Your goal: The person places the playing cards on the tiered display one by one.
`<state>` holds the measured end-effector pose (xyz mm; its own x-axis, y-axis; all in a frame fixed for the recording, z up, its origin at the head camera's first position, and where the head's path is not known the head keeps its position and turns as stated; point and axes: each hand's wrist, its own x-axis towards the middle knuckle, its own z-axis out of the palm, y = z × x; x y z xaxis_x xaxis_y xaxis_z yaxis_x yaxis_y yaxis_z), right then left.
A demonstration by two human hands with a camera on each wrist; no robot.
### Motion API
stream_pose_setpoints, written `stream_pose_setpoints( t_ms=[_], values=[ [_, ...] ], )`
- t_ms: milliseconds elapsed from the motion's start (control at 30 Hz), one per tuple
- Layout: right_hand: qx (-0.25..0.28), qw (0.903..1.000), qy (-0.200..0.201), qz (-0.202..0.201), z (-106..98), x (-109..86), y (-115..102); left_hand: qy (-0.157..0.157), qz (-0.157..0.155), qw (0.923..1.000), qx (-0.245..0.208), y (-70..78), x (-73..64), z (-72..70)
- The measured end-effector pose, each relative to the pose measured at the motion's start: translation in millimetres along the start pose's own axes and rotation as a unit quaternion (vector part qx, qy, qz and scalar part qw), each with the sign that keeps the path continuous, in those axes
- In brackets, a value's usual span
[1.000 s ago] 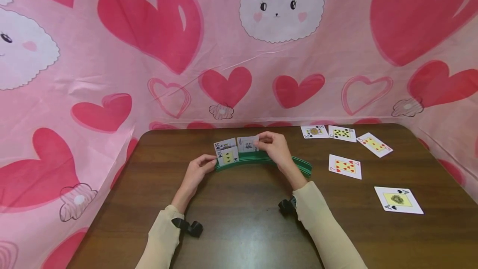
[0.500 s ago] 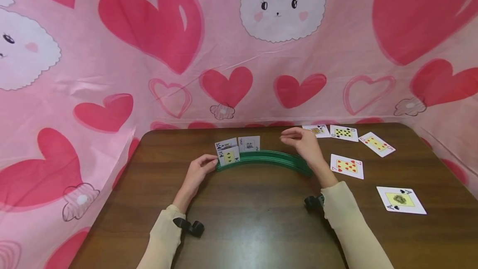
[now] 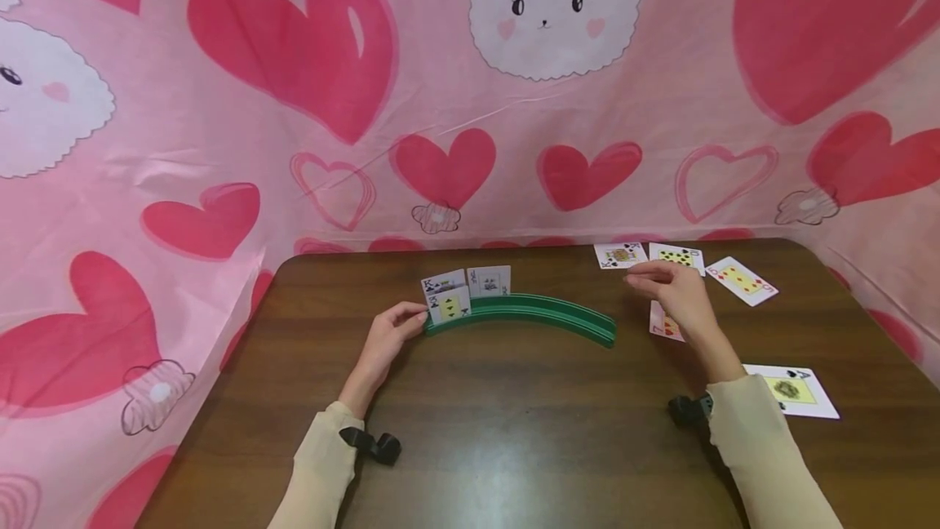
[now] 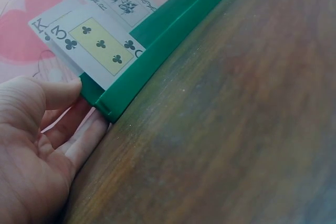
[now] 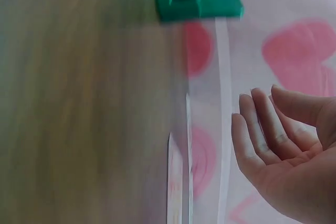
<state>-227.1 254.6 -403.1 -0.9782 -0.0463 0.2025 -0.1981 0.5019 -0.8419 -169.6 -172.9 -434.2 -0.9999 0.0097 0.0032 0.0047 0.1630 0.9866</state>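
A curved green card holder point(image 3: 543, 313) lies on the table, and my left hand point(image 3: 389, 337) grips its left end with the thumb against the back corner. In its slots stand a three of clubs point(image 4: 100, 45), a king point(image 3: 432, 286) partly covered behind it, and a joker point(image 3: 489, 281) to their right. My right hand point(image 3: 681, 304) hovers over the table right of the holder, its fingers loosely bent and holding nothing. Below it, a seven of hearts point(image 3: 662, 325) is partly hidden; a ten of spades point(image 3: 676, 255) lies just beyond the fingers.
Further face-up cards lie on the right: a king point(image 3: 620, 256) near the back edge, a card of diamonds point(image 3: 742, 281), and an ace of spades point(image 3: 800, 390) partly behind the right sleeve. A pink heart-patterned cloth point(image 3: 514, 113) hangs behind the table.
My right hand has let go of the joker, which stays upright in the holder, and has moved right to above the loose cards. The left hand has stayed at the holder's end.
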Motion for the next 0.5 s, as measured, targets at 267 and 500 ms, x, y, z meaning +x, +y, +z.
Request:
stream_pose_setpoints(
  t_ms=[267, 500],
  values=[
    [0.021, 0.9961, -0.077, 0.038, -45, -18.1, 30, -0.001, 0.004, 1.0, 0.0, 1.0, -0.5, -0.2],
    [0.09, 0.9485, -0.249, 0.174, -100, -33.5, 52, -0.002, 0.004, 1.0, -0.004, 1.6, 0.2, 0.6]
  ],
)
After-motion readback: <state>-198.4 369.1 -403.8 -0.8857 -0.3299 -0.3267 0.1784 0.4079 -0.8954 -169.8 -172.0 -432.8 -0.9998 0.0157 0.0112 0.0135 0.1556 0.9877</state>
